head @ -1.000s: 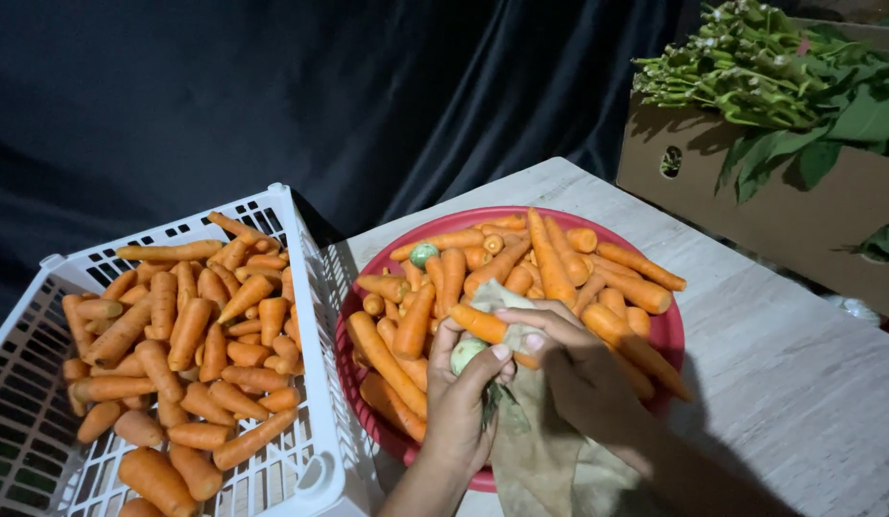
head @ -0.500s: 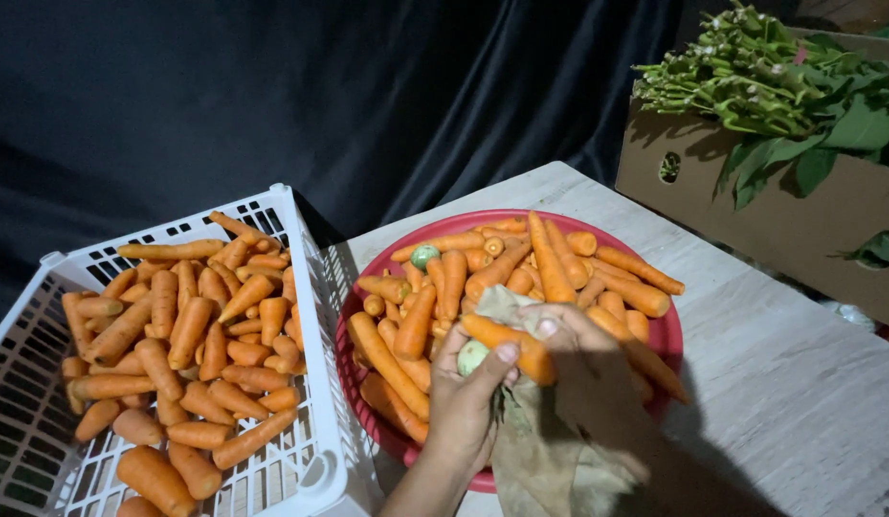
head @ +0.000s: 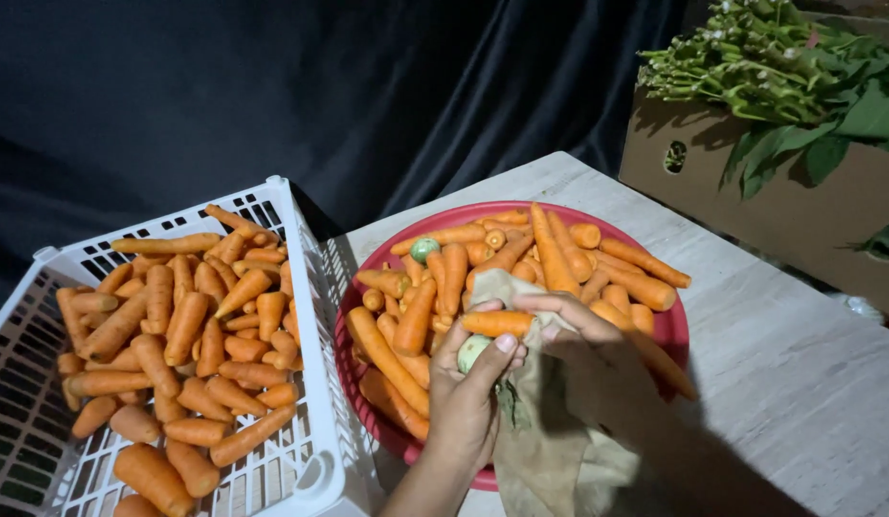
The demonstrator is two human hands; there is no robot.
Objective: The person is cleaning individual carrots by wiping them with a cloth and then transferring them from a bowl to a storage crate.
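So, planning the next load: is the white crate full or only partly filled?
Partly filled. Carrots cover much of the white crate, but its slotted bottom shows bare at the near left corner.

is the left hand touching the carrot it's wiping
Touching. The head view shows the left hand with its thumb pressed against the end of the carrot, while the right hand grips it from above with the cloth.

Both hands, left hand (head: 461, 397) and right hand (head: 598, 369), are bare: no gloves, rings or sleeves visible.
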